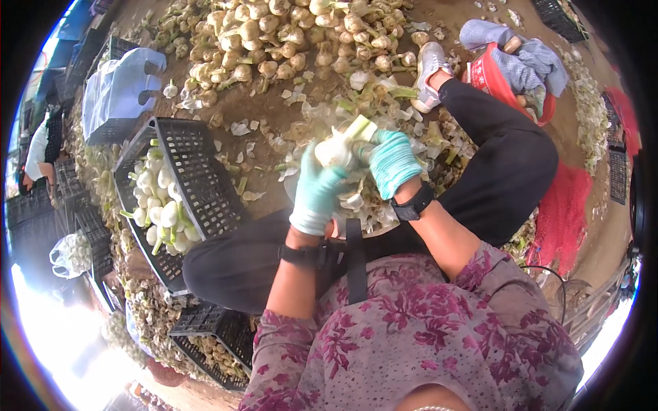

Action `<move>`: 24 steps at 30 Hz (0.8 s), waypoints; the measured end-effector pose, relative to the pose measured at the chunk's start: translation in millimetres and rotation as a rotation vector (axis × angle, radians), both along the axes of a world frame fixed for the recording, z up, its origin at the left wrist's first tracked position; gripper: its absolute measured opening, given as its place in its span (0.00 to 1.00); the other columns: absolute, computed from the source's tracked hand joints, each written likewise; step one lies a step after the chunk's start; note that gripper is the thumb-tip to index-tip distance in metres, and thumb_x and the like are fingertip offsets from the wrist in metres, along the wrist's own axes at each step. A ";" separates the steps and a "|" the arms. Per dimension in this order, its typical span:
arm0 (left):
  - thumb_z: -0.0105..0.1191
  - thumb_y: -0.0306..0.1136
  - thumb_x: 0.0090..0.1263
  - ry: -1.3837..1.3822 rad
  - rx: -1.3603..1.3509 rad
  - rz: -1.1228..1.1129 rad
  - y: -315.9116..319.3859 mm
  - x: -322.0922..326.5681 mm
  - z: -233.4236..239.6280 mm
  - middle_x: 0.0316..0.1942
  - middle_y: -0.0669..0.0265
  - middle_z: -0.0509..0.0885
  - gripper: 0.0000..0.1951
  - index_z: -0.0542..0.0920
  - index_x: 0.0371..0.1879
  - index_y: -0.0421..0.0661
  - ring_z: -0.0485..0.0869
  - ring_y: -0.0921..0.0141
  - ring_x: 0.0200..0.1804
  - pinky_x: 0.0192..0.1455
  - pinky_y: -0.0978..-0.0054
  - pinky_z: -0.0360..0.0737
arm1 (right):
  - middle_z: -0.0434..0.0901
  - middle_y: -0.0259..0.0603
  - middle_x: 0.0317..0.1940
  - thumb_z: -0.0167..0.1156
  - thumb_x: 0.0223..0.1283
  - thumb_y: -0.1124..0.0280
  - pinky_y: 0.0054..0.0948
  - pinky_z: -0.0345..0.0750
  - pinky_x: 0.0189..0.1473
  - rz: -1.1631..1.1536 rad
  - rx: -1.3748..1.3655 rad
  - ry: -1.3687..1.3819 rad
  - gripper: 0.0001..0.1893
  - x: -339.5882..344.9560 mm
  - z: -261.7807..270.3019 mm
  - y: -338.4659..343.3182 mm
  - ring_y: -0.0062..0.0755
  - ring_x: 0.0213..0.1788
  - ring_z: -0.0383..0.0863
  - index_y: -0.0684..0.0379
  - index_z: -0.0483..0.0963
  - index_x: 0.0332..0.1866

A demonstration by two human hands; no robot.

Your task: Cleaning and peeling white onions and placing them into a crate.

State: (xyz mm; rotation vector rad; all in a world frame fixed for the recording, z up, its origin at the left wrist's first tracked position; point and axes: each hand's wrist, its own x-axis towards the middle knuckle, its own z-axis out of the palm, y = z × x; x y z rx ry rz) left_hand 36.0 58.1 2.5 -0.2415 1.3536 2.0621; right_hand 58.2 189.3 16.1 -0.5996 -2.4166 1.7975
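Observation:
Between my two gloved hands, over a heap of loose garlic skins point(367, 205), is a pale garlic bulb point(331, 151) with a short, cut green stem pointing up and to the right. My left hand point(320, 187), blurred by motion, cups the bulb from the left and below. Curled against the bulb's right side, just under the stem, is my right hand point(393, 160); its fingertips are partly hidden, so any peel in them cannot be made out. To the left, a tilted black plastic crate point(198, 174) holds many cleaned white garlic bulbs point(162, 205).
A large pile of unpeeled garlic point(288, 41) lies ahead on the dirt floor. At upper right is a red bucket point(493, 77) with cloth over it; red mesh point(560, 221) lies below. A plastic-covered crate point(121, 92) and another black crate point(216, 334) stand left.

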 end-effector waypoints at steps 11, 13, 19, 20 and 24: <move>0.41 0.50 0.61 -0.524 0.435 0.189 -10.5 -19.0 -8.7 0.31 0.63 0.77 0.22 0.71 0.40 0.40 0.76 0.70 0.24 0.23 0.78 0.75 | 0.78 0.42 0.27 0.58 0.44 0.75 0.21 0.71 0.33 0.145 -0.139 -0.040 0.11 18.7 37.7 2.2 0.27 0.27 0.77 0.66 0.73 0.35; 0.42 0.50 0.61 -0.222 -0.176 -0.005 -17.8 -21.0 -20.2 0.32 0.65 0.77 0.23 0.70 0.43 0.39 0.77 0.73 0.28 0.27 0.79 0.75 | 0.78 0.43 0.27 0.57 0.44 0.75 0.22 0.71 0.32 0.074 -0.288 -0.028 0.11 17.4 29.3 -1.4 0.26 0.28 0.77 0.67 0.73 0.36; 0.51 0.32 0.59 0.184 -0.147 0.193 -10.1 -14.5 -2.7 0.34 0.61 0.77 0.12 0.74 0.37 0.37 0.76 0.72 0.33 0.38 0.76 0.74 | 0.75 0.50 0.21 0.56 0.46 0.65 0.30 0.73 0.31 0.067 -0.244 -0.288 0.14 9.7 13.4 2.5 0.41 0.27 0.76 0.65 0.73 0.34; 0.51 0.33 0.58 0.180 -0.042 0.195 -6.6 -15.2 6.8 0.33 0.61 0.77 0.12 0.74 0.35 0.36 0.77 0.72 0.32 0.38 0.77 0.74 | 0.76 0.49 0.23 0.55 0.46 0.66 0.29 0.72 0.31 0.116 0.118 -0.461 0.12 8.5 -44.6 21.7 0.39 0.27 0.76 0.63 0.74 0.32; 0.45 0.42 0.62 0.187 0.239 0.111 -20.8 -23.5 20.6 0.38 0.54 0.75 0.19 0.72 0.35 0.34 0.75 0.64 0.40 0.47 0.68 0.73 | 0.76 0.48 0.28 0.58 0.43 0.57 0.27 0.73 0.35 0.313 0.509 -0.383 0.19 6.2 -70.6 17.5 0.34 0.31 0.77 0.61 0.73 0.36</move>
